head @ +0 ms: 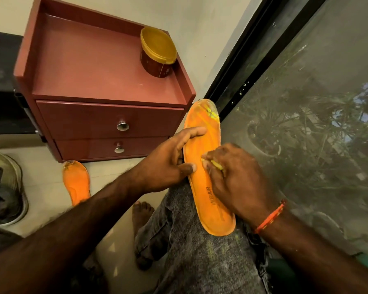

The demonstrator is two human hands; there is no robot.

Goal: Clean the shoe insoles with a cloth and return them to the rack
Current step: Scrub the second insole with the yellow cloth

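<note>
An orange insole lies lengthwise on my knee, its worn toe pointing away from me. My left hand grips its left edge, thumb on top and fingers curled around the side. My right hand presses a small yellow cloth against the insole's middle; the cloth is mostly hidden under my curled fingers. A second orange insole lies on the floor in front of the cabinet, partly covered by my left forearm.
A red-brown two-drawer cabinet stands against the wall, with a yellow-lidded jar on its top. A dark-framed window screen runs along the right. A metal bowl sits on the floor at left. My bare foot rests below.
</note>
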